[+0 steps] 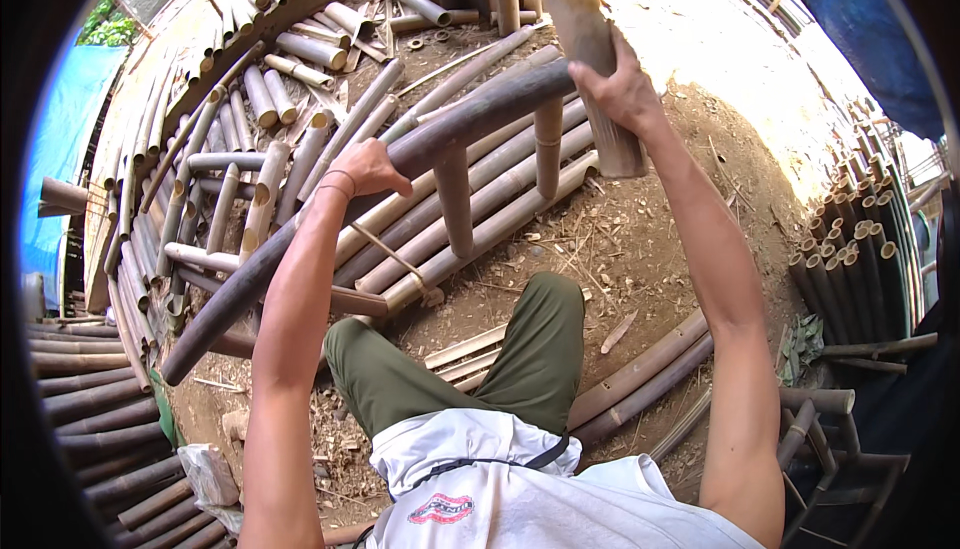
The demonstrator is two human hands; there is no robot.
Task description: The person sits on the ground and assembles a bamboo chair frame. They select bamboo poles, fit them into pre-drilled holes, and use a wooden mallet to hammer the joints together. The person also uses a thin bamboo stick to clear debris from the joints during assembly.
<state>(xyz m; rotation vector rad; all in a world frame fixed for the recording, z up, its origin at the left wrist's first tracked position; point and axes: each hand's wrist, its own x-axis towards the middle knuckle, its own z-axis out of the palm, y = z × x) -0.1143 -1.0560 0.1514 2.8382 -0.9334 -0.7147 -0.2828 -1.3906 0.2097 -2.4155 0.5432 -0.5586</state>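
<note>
My left hand (366, 168) is closed round a long dark bamboo pole (490, 107), which slants from the lower left up to the right. Two short bamboo uprights (455, 204) stand beneath this pole, towards the poles below. With my right hand (625, 89) I grip a thick, club-like piece of wood (605, 114) by its side, held up at the pole's right end. Its upper end is smeared by motion, and its lower end hangs beside the frame. My thumb lies close to the pole's tip; whether it touches the pole I cannot tell.
Several bamboo poles (500, 189) lie side by side under the frame. Cut bamboo pieces (312, 51) are scattered at the far left. Upright bamboo bundles (860, 259) stand at the right, stacked poles (95, 399) at the left. Chips litter the dirt floor (690, 219) around my knees.
</note>
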